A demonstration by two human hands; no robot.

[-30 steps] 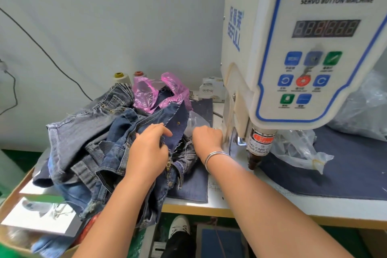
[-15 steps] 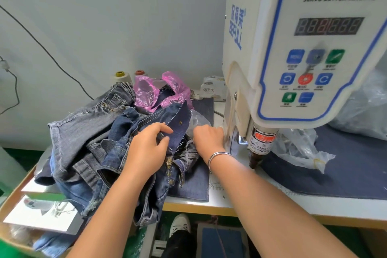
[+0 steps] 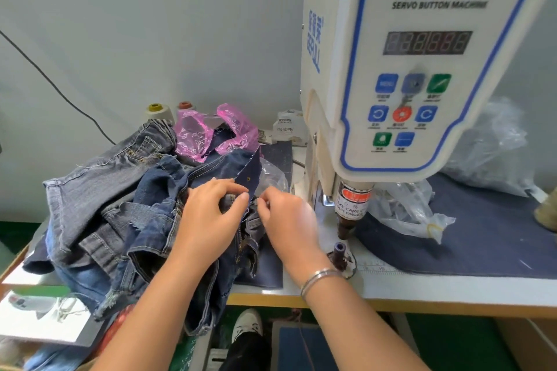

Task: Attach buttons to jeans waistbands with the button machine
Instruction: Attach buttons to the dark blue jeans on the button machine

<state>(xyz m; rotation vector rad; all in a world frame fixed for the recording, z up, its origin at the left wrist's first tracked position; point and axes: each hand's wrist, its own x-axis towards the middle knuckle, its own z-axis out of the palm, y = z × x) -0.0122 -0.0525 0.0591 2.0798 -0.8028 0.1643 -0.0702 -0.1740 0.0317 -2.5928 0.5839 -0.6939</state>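
A heap of jeans (image 3: 120, 205) covers the left end of the worktop (image 3: 422, 286), spilling over its front edge. Behind the heap lie a crumpled pink plastic bag (image 3: 208, 135), two thread cones (image 3: 158, 111) against the wall and a small white packet (image 3: 286, 126). A dark blue cloth mat (image 3: 497, 238) covers the right part of the worktop; on it, just behind the machine's punch, sits a clear plastic bag (image 3: 407, 211) whose contents cannot be made out. A larger clear bag (image 3: 494, 144) lies behind the machine on the right.

The servo button machine (image 3: 422, 69) rises over the right half of the view, its punch hanging above the lower die (image 3: 340, 250), which stands uncovered just right of the right wrist, which wears a bracelet (image 3: 319, 278).

Both hands are on the topmost dark jeans, left of the die. The left hand (image 3: 208, 220) has a narrow grip, thumb and fingers pinching the waistband (image 3: 238, 175) fabric. The right hand (image 3: 289, 223) lies close beside it, fingers curled into the denim at the fly; its grip seems to hold the fabric, though blur hides the fingertips.

Below the worktop a white shoe (image 3: 247, 328) shows.
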